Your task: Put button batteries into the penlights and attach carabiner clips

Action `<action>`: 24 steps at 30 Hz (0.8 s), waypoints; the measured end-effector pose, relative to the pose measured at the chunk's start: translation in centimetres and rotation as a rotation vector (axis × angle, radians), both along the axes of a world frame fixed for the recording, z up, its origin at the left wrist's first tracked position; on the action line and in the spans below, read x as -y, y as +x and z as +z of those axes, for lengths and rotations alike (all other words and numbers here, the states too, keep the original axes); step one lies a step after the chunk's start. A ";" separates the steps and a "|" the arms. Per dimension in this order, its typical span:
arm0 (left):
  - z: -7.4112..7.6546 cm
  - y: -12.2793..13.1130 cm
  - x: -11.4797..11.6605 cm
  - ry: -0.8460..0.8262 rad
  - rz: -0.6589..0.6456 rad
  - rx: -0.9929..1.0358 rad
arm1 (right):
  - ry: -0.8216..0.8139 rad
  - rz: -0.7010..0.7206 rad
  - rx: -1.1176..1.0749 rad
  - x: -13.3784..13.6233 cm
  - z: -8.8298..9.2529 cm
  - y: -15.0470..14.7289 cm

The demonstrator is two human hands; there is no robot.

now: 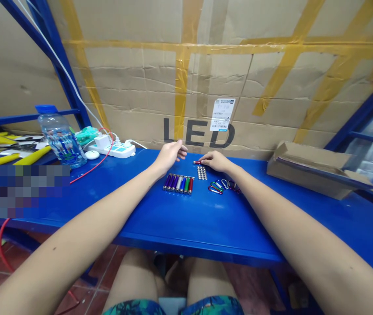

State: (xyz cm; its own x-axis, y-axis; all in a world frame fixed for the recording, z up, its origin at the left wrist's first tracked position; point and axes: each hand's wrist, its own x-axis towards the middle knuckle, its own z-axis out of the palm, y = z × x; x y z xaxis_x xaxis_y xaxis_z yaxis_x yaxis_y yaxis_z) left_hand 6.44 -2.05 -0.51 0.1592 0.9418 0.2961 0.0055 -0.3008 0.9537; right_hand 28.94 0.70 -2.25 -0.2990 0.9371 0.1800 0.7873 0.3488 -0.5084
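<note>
My right hand [218,161] is closed in a pinch on one end of a small red flashlight [196,162], held low at the back of the blue table [173,218]. To its left, my left hand [170,156] hovers with loosely curled fingers, thumb apart, and nothing visible in it. A row of slim metal flashlights [177,184] in purple, silver, blue, green and red lies below the left hand. Several silver button cells [202,173] form a grid just under the right hand. Several coloured carabiners [221,185] lie near the right forearm, which partly hides them.
A large taped cardboard box [134,87] stands behind the table. An open cardboard carton [307,170] sits at the right. On the left are a water bottle [61,138], a white power strip [120,149] with plugs, a red cable [102,160] and yellow-and-black packages [7,146].
</note>
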 end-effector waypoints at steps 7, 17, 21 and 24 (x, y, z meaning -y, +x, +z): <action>0.0 -0.1 0.1 -0.004 -0.006 0.003 | -0.016 -0.001 -0.036 0.3 -0.1 0.3; -0.1 0.1 0.1 0.002 -0.004 -0.010 | -0.013 0.012 -0.059 0.7 -0.1 0.2; -0.1 0.1 0.2 0.009 0.005 -0.053 | -0.010 0.013 -0.065 0.7 -0.1 0.2; -0.2 0.0 0.3 0.098 0.025 -0.172 | -0.009 0.020 -0.076 0.5 -0.1 0.4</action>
State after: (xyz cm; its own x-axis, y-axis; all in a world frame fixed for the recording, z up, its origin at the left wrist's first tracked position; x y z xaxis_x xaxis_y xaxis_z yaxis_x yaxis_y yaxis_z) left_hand 6.46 -2.40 -0.67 0.1917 0.9144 0.3566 0.1746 -0.3893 0.9044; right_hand 29.36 0.19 -2.39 -0.3030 0.9330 0.1941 0.7395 0.3587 -0.5697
